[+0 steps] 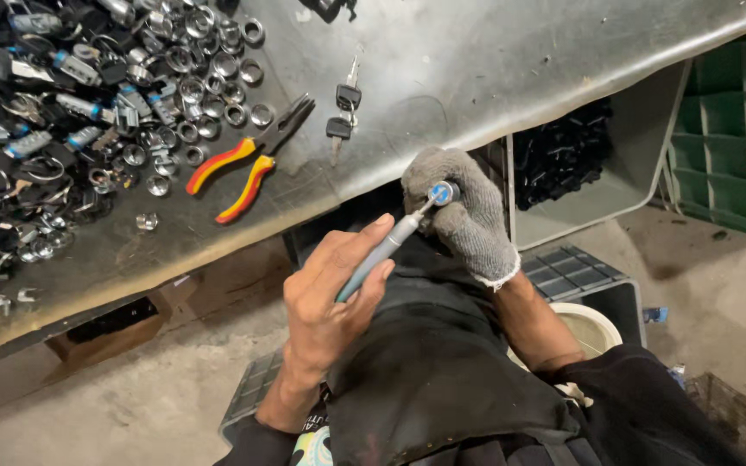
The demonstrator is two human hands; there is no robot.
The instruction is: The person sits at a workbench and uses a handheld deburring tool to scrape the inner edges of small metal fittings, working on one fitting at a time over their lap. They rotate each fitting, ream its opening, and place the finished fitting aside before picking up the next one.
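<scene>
Below the table edge (pixel 442 147), left hand (pixel 330 293) gripping screwdriver (pixel 382 255); gloved right hand (pixel 468 216) holding lock cylinder (pixel 444 192)

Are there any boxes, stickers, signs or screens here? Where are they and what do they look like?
No signs or screens, and no stickers clear enough to tell.
Cardboard box: brown, open-topped, on the floor under the metal table's left edge.
Green crate: gridded plastic, far right.
Dark crate: gridded top, on the floor beside the gloved right hand.
Pale bin: boxy, holds black parts, under the table's right side.
</scene>
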